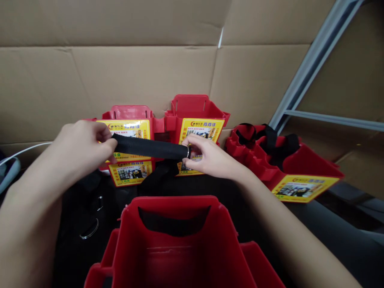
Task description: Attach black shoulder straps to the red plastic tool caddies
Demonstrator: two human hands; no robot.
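My left hand [85,146] and my right hand [207,158] hold a black webbing strap [150,148] stretched level between them. The left fingers pinch its left end. At the right end, the right fingers pinch it by a small metal ring [188,152]. A loose part of the strap hangs down from the middle towards a black pile. Directly below, close to me, stands an open red plastic tool pouch [180,248] with a black strap threaded through a slot in its back wall.
Several red pouches with yellow labels [198,116] lean against a cardboard wall [150,76]; another one [288,168] with black straps lies at right. Black straps with metal rings [90,224] lie lower left. A grey metal frame [309,68] rises at right.
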